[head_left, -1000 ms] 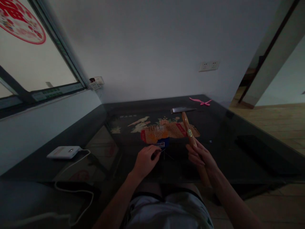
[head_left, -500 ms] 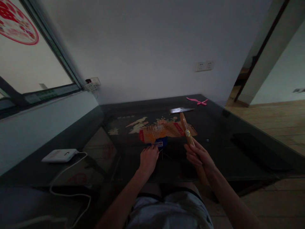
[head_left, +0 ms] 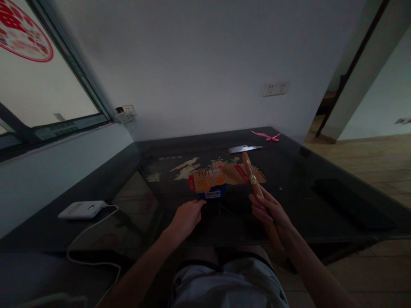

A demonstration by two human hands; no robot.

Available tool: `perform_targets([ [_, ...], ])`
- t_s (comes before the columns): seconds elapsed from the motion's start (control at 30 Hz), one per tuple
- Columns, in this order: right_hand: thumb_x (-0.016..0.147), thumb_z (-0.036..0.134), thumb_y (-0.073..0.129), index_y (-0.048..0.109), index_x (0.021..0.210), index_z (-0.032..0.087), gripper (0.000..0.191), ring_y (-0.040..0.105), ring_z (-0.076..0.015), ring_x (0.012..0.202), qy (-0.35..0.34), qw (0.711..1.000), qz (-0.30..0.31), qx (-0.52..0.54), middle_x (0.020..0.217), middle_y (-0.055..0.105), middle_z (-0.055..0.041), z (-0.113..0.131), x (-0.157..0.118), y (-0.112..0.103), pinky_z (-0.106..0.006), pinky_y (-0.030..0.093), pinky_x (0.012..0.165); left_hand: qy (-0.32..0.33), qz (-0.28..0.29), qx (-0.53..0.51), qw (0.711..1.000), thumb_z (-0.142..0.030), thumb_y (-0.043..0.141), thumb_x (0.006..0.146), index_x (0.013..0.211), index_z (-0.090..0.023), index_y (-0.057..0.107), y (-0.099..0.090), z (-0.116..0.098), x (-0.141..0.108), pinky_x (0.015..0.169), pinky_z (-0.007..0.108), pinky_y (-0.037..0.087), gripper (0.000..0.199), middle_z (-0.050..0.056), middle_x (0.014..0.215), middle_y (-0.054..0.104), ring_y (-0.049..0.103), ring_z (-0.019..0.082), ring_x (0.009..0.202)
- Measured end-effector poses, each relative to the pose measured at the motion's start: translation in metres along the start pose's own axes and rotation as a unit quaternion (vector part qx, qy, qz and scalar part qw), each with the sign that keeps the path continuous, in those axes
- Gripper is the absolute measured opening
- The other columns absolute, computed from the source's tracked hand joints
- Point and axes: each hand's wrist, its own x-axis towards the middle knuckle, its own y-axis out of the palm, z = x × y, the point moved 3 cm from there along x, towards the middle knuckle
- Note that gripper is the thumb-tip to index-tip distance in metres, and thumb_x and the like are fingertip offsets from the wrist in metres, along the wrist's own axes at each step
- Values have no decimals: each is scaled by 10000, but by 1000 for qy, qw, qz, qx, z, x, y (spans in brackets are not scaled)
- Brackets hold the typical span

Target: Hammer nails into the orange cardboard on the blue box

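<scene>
My right hand (head_left: 268,209) is closed around the wooden handle of a hammer (head_left: 248,164). Its metal head is raised at the far end, and the handle crosses in front of the right end of a red and orange patterned packet (head_left: 224,175). Several thin dark nail-like pieces (head_left: 204,172) show on the packet's left part. Just below lies a small blue packet (head_left: 214,192) with a white label. At its lower left corner is my left hand (head_left: 188,215), fingers curled together; what they hold, if anything, is hidden. Thin nail-like pins (head_left: 221,208) lie right of that hand.
The dark glossy table (head_left: 128,226) bears a white power bank (head_left: 82,209) with a cable at left. A pink ribbon (head_left: 268,136) lies at the back right, and a flat black object (head_left: 349,205) at right. A wall stands behind.
My left hand has drawn back down and left from the blue packet, so more of its label shows. My right hand and the hammer have stayed nearly still.
</scene>
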Motion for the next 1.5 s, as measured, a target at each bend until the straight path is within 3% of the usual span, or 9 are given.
perform_targets([
  [0.17, 832, 261, 574, 472, 1115, 265, 300, 148, 5, 308, 11, 1000, 0, -12, 549, 364, 105, 0, 1, -1, -101, 145, 288, 70, -32, -171, 982, -120, 483, 769, 1105, -217, 590, -24, -8, -9, 690, 213, 445, 365, 20, 867, 643, 586, 122, 743],
  [0.3, 822, 267, 584, 469, 1137, 266, 335, 145, 5, 304, 15, 1000, -9, -18, 548, 377, 102, 0, 1, 1, -107, 137, 286, 107, -131, -259, 951, -197, 493, 810, 1018, -196, 625, -54, -15, -4, 684, 207, 459, 246, 12, 838, 648, 586, 109, 718],
  [0.47, 824, 234, 574, 470, 1167, 267, 361, 154, 9, 306, 9, 1000, -22, -7, 550, 390, 98, -2, 0, 1, -107, 132, 290, 137, -285, -299, 900, -178, 531, 789, 950, -168, 631, -84, -7, 47, 727, 226, 480, 190, 29, 843, 654, 607, 116, 758],
  [0.6, 840, 233, 556, 471, 1183, 261, 355, 170, 8, 307, 8, 1000, -8, -11, 558, 383, 96, -4, 0, -2, -114, 144, 291, 125, -351, -295, 880, -168, 556, 770, 910, -163, 631, -81, 2, 98, 741, 238, 483, 159, 22, 812, 660, 614, 117, 747],
  [0.7, 843, 233, 555, 465, 1201, 262, 369, 176, 11, 307, 9, 1000, 1, -12, 563, 380, 96, -3, -1, -1, -114, 146, 293, 120, -339, -293, 886, -146, 562, 754, 879, -165, 630, -66, 5, 116, 750, 246, 486, 144, 21, 821, 667, 622, 123, 766],
  [0.87, 850, 228, 550, 449, 1231, 265, 396, 191, 11, 307, 12, 1000, 5, -14, 560, 384, 96, -2, -1, 1, -115, 155, 296, 115, -318, -292, 895, -127, 547, 751, 873, -166, 622, -48, 5, 114, 726, 234, 487, 149, 18, 826, 666, 620, 112, 747],
  [1.2, 827, 269, 585, 473, 1171, 268, 362, 191, 17, 295, 13, 999, -23, -47, 549, 378, 103, -1, 0, 0, -114, 144, 291, 105, -276, -299, 908, -165, 535, 767, 881, -159, 618, -45, 3, 112, 695, 229, 490, 141, 13, 787, 655, 615, 110, 710],
  [1.33, 822, 325, 586, 452, 1204, 229, 416, 280, 6, 280, 22, 986, -33, -162, 564, 421, 91, 16, 2, 4, -122, 184, 275, 108, -259, -306, 910, -156, 540, 761, 894, -158, 630, -43, 5, 115, 705, 235, 494, 160, 17, 780, 656, 621, 114, 715],
  [1.5, 823, 319, 565, 336, 1354, 168, 597, 333, -29, 280, 34, 925, -47, -375, 478, 408, 108, 56, 5, 26, -134, 255, 278, 94, -250, -338, 903, -155, 585, 734, 856, -132, 633, -41, 9, 119, 725, 248, 502, 133, 42, 795, 671, 631, 129, 742],
])
